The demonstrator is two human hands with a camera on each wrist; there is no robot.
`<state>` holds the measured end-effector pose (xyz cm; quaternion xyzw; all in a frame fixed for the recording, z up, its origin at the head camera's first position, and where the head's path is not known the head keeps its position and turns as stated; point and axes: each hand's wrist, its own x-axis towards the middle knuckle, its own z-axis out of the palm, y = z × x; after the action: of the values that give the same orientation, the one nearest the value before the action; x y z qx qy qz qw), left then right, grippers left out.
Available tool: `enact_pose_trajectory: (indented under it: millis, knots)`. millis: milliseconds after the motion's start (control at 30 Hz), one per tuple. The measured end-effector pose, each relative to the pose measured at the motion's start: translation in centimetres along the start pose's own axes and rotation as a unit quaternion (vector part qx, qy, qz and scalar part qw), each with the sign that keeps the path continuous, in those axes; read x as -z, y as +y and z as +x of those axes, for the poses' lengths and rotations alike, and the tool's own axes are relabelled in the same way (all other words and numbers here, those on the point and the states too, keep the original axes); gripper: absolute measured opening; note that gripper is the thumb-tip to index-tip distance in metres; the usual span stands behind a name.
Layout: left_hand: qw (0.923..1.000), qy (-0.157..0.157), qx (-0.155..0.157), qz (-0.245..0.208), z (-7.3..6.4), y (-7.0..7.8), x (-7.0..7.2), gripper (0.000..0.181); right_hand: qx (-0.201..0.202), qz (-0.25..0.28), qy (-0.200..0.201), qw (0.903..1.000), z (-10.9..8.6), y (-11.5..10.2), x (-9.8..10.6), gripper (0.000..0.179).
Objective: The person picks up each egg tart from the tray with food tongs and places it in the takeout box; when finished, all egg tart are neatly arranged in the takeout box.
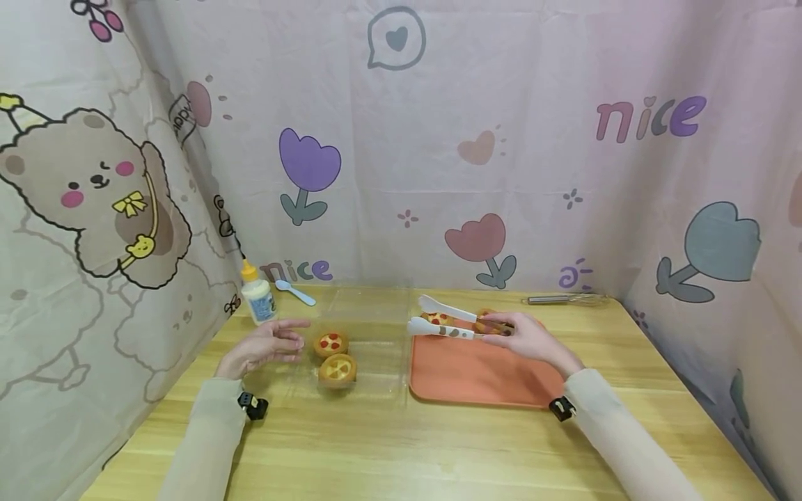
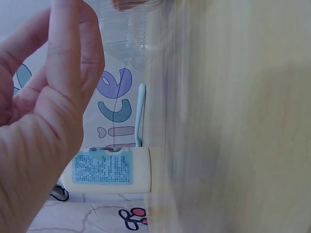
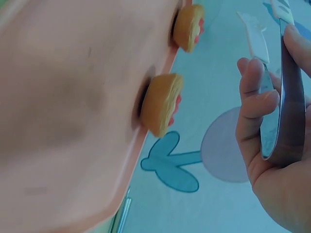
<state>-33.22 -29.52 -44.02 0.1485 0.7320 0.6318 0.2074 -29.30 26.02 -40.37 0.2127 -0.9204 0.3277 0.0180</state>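
Observation:
In the head view my right hand (image 1: 531, 341) grips a pair of tongs (image 1: 446, 308) with white tips and a metal bend, its arms spread apart over the orange tray (image 1: 482, 379). Nothing shows between the tips. Along the tray's far side sit two small tarts; the right wrist view shows one tart (image 3: 161, 104) nearer and the other tart (image 3: 188, 28) farther off. My left hand (image 1: 263, 348) hovers with loosely bent fingers by the left side of a clear plastic container (image 1: 379, 362). Inside it lie a red-topped tart (image 1: 330, 344) and a yellow-topped tart (image 1: 338, 371).
A glue-like bottle (image 1: 259, 299) with a yellow cap stands at the back left, beside a light blue spoon (image 1: 297, 293). At the back right lies a metal whisk (image 1: 567, 299). Patterned curtains enclose the wooden table (image 1: 401, 452) at the back and sides.

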Motion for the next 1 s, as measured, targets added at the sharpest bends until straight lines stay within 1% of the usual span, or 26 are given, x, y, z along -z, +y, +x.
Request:
enact_pose_trajectory:
  millis: [233,400,700,1000]
  knots:
    - [1.0000,-0.004,-0.005,-0.004,0.0,-0.2,-0.1,0.063,-0.004,0.022,-0.003,0.9998,-0.7,1.2,0.7,0.056]
    - [1.0000,-0.002,0.000,-0.005,-0.1,0.0,-0.2,0.062,-0.005,0.010,0.001,0.9999,-1.1,2.0,1.3,0.056]
    - [1.0000,-0.003,0.000,-0.007,0.0,0.0,-0.3,0.062,-0.027,0.000,0.009,0.9996,-1.8,3.3,2.4,0.052]
    - [1.0000,0.001,0.000,-0.008,-0.1,0.1,-0.2,0.061,-0.045,0.003,0.015,0.9989,-2.7,5.1,3.3,0.056]
